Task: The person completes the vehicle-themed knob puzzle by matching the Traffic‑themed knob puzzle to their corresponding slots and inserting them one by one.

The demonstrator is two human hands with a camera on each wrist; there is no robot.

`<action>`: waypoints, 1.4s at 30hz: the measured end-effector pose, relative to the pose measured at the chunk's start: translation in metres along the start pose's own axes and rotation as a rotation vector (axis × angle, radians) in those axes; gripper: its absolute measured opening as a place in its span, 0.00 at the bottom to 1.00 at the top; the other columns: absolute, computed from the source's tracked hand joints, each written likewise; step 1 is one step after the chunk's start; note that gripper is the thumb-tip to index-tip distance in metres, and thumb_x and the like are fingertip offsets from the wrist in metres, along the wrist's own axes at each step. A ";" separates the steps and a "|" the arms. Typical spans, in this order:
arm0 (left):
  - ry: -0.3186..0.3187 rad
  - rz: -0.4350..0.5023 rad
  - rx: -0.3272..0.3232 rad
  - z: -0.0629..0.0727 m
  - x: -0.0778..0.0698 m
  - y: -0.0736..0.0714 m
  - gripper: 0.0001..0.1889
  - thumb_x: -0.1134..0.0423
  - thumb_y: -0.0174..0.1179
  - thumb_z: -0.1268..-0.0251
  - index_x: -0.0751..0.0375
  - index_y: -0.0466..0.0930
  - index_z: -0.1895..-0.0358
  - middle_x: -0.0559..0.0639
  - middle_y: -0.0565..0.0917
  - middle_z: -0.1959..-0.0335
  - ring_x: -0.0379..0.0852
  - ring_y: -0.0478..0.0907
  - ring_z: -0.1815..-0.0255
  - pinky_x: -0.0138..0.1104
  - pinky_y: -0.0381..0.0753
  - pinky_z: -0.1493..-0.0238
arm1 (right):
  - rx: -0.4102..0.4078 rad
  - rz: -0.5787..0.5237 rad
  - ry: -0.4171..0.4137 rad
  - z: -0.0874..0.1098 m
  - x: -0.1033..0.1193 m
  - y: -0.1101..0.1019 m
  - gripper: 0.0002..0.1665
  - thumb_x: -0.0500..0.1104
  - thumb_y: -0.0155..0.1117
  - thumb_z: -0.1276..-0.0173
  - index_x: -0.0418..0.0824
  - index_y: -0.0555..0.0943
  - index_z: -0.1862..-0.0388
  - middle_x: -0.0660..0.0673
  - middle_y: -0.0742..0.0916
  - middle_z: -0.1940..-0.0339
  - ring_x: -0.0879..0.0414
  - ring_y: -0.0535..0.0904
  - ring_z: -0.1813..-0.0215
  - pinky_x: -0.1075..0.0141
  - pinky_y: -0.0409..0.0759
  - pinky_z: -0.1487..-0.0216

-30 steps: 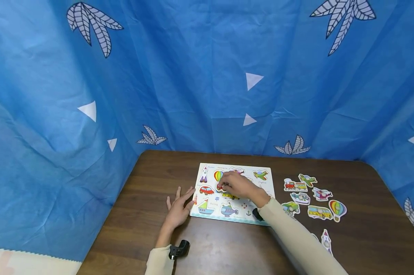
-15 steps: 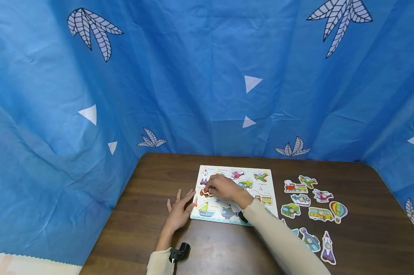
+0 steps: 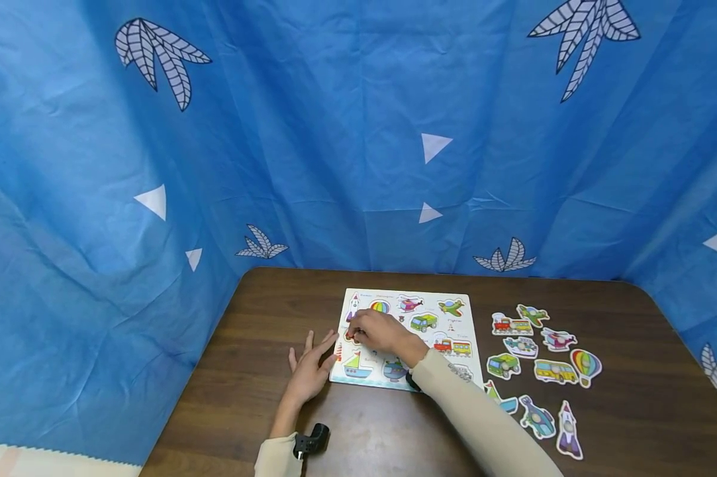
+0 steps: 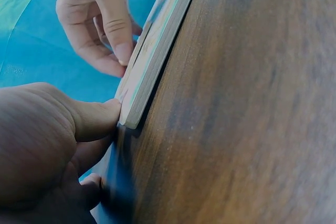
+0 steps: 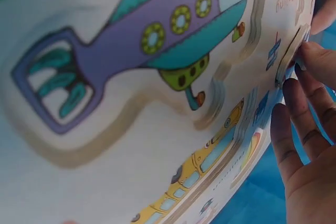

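A white puzzle board printed with vehicles lies on the table. At its left side my right hand pinches the red car puzzle piece over the printed car spot. The right wrist view shows this puzzle piece edge-on, low over the board, with thumb and fingertips on it. My left hand rests at the board's left edge, fingers spread and fairly straight. In the left wrist view the left thumb touches the board's near corner. My right hand covers part of the printed pictures.
Several loose puzzle pieces lie right of the board, among them a train, a bus, a balloon, a green truck and a rocket. A blue curtain hangs behind the brown table.
My right hand has moved left across the board with the red car piece, from beside the balloon picture to the printed car. My left hand has stayed at the board's edge.
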State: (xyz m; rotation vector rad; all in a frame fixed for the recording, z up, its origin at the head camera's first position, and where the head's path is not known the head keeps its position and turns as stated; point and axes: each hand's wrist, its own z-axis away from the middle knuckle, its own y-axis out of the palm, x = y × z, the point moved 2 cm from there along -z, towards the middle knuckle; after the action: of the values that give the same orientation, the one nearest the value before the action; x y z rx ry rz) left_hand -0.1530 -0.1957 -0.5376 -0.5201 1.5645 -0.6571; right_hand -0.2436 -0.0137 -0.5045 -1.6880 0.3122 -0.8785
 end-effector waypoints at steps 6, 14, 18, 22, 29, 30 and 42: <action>-0.003 0.009 -0.001 0.000 0.000 0.000 0.23 0.66 0.55 0.25 0.57 0.72 0.29 0.56 0.70 0.26 0.70 0.42 0.19 0.71 0.22 0.32 | -0.006 0.020 0.021 -0.001 0.001 0.001 0.08 0.40 0.65 0.29 0.50 0.89 0.57 0.54 0.87 0.54 0.59 0.83 0.50 0.63 0.83 0.48; 0.004 0.007 -0.009 0.001 0.000 0.000 0.23 0.65 0.55 0.26 0.57 0.72 0.29 0.56 0.70 0.26 0.70 0.42 0.19 0.72 0.23 0.32 | -0.012 0.088 0.028 -0.001 0.003 0.004 0.08 0.40 0.66 0.29 0.51 0.89 0.57 0.54 0.87 0.53 0.58 0.83 0.47 0.62 0.83 0.46; 0.007 0.007 -0.009 0.002 0.000 0.000 0.23 0.65 0.55 0.26 0.57 0.72 0.29 0.56 0.70 0.26 0.70 0.43 0.19 0.72 0.24 0.33 | -0.013 0.107 0.021 -0.001 0.003 0.007 0.09 0.39 0.66 0.29 0.51 0.89 0.56 0.53 0.86 0.52 0.57 0.83 0.45 0.62 0.82 0.44; 0.008 0.009 -0.009 0.002 0.000 0.000 0.23 0.65 0.55 0.26 0.57 0.72 0.29 0.56 0.70 0.26 0.70 0.42 0.19 0.72 0.23 0.33 | -0.020 0.105 0.020 -0.001 0.003 0.008 0.09 0.39 0.65 0.29 0.51 0.89 0.57 0.53 0.86 0.51 0.57 0.83 0.44 0.62 0.82 0.43; 0.011 0.003 -0.013 0.000 -0.001 0.000 0.23 0.65 0.56 0.26 0.58 0.73 0.30 0.57 0.71 0.27 0.72 0.44 0.20 0.72 0.25 0.33 | -0.023 0.074 0.023 -0.001 0.002 0.008 0.10 0.38 0.64 0.29 0.50 0.89 0.57 0.53 0.86 0.50 0.57 0.82 0.43 0.62 0.81 0.42; 0.011 0.005 -0.013 0.000 -0.001 0.000 0.23 0.65 0.56 0.26 0.58 0.73 0.30 0.57 0.71 0.27 0.72 0.44 0.20 0.72 0.25 0.33 | -0.025 0.074 0.023 -0.001 0.002 0.008 0.10 0.38 0.64 0.28 0.50 0.89 0.57 0.53 0.86 0.50 0.57 0.82 0.43 0.62 0.81 0.42; 0.017 0.003 -0.013 0.001 0.001 0.000 0.23 0.66 0.56 0.26 0.57 0.73 0.29 0.57 0.70 0.27 0.71 0.44 0.20 0.72 0.24 0.33 | -0.002 0.055 0.021 0.001 0.002 0.005 0.10 0.39 0.64 0.28 0.49 0.88 0.52 0.51 0.86 0.46 0.56 0.82 0.41 0.60 0.81 0.40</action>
State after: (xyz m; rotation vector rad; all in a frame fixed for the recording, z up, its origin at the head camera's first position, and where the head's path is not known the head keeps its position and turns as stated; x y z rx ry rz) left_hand -0.1520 -0.1962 -0.5385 -0.5233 1.5856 -0.6511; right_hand -0.2399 -0.0159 -0.5086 -1.6654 0.3727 -0.8558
